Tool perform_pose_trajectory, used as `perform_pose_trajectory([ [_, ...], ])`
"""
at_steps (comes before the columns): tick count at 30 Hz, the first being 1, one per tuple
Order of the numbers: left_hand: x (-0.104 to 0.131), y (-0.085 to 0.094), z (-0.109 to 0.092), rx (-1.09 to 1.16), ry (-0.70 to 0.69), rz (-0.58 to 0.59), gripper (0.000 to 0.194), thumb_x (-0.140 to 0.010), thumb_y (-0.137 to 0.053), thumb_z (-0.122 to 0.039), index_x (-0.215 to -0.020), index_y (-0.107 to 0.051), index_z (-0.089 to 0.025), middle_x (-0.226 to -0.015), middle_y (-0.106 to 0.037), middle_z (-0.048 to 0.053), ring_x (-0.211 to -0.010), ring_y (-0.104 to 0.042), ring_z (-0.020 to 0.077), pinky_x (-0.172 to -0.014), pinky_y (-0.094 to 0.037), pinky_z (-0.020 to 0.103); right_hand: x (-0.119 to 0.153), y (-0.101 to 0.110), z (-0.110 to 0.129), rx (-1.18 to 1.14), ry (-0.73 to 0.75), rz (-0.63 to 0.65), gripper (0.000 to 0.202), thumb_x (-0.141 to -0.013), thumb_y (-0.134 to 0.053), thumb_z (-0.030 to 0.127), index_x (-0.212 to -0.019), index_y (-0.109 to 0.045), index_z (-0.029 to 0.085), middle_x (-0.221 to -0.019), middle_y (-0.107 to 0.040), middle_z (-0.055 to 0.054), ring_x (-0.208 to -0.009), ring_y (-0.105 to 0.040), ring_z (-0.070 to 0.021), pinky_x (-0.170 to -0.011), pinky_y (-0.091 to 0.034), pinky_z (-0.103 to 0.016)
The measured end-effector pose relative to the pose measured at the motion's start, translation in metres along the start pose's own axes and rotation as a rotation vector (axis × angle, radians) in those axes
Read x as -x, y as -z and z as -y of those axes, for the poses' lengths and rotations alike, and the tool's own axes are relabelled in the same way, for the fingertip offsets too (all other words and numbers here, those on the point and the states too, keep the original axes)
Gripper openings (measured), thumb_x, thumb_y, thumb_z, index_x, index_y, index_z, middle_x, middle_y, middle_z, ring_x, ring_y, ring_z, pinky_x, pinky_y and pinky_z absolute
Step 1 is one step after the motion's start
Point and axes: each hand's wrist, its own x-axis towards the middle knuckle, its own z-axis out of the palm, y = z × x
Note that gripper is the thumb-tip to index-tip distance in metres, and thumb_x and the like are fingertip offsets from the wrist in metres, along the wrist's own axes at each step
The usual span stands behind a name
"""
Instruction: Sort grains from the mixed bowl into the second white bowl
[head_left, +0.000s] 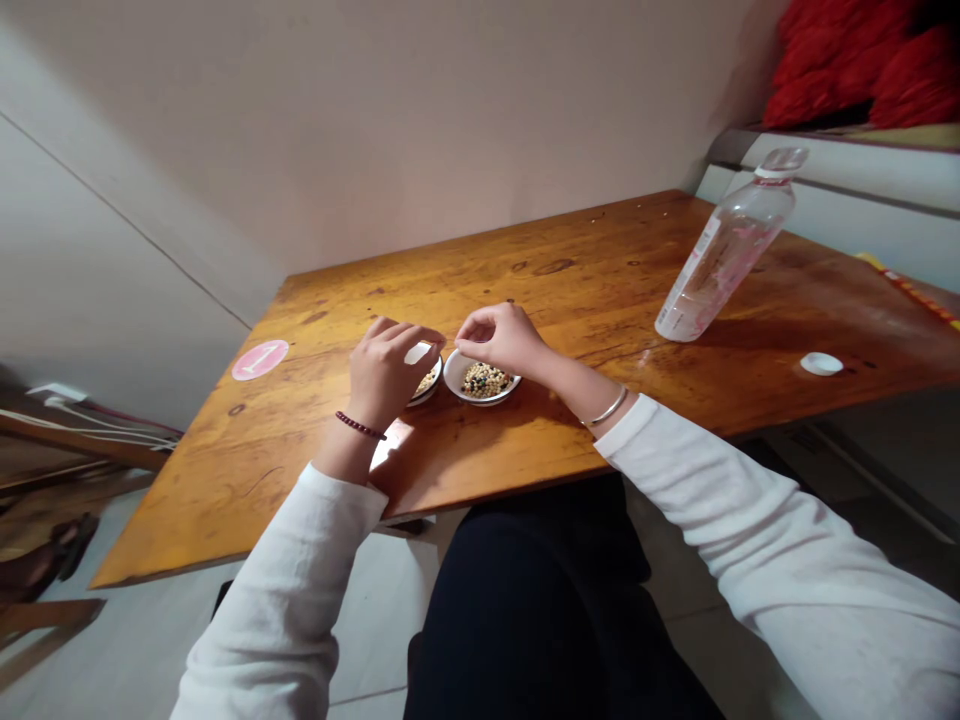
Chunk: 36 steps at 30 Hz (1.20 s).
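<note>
Two small white bowls stand side by side on the wooden table. The right bowl [482, 378] holds a mix of pale and dark beads or beans. My left hand [390, 365] is over the left bowl [435, 376] and covers part of it; pale pieces show inside. Its thumb and fingertips come close together, and anything between them is too small to make out. Above the far side of the right bowl, my right hand [501, 335] has thumb and forefinger pinched, near the left fingertips. What the pinch holds, if anything, cannot be seen.
A clear plastic bottle [724, 262] without its cap stands at the right, with a white cap [822, 364] near it. A round pink sticker [259, 360] lies on the table [300, 440] at the left. Behind the table rises a wall.
</note>
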Motion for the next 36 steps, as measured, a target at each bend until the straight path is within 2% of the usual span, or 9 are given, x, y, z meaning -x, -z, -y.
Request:
perform_pose_trajectory([
  [16, 0.001, -0.002, 0.001, 0.005, -0.029, 0.025, 0.023, -0.091, -0.056, -0.038, -0.088, -0.074, -0.025, -0.086, -0.074, 0.002, -0.082, -0.057, 0.0217, -0.077, -0.044, 0.034, -0.001, -0.003, -0.004, -0.042, 0.032, 0.043, 0.011, -0.074, -0.069, 0.025, -0.077, -0.074, 0.016, -0.074, -0.072, -0.003, -0.068, -0.064, -0.0128, -0.064, -0.048, -0.023],
  [30, 0.0, -0.001, -0.001, 0.006, -0.042, 0.043, 0.025, -0.094, -0.05, -0.035, -0.091, -0.072, -0.023, -0.091, -0.073, 0.004, -0.085, -0.058, 0.0215, -0.079, -0.044, 0.034, -0.006, -0.008, -0.01, -0.107, -0.053, 0.116, 0.013, -0.08, -0.063, 0.024, -0.079, -0.072, 0.014, -0.08, -0.073, -0.005, -0.076, -0.065, -0.0135, -0.072, -0.049, -0.025],
  [36, 0.0, 0.0, -0.001, -0.019, -0.066, 0.037, 0.026, -0.095, -0.049, -0.035, -0.091, -0.072, -0.022, -0.09, -0.073, 0.003, -0.083, -0.057, 0.0202, -0.078, -0.045, 0.033, -0.009, -0.008, -0.014, -0.166, -0.034, 0.089, 0.02, -0.086, -0.056, 0.025, -0.093, -0.072, 0.014, -0.089, -0.074, -0.006, -0.084, -0.067, -0.0143, -0.077, -0.049, -0.026],
])
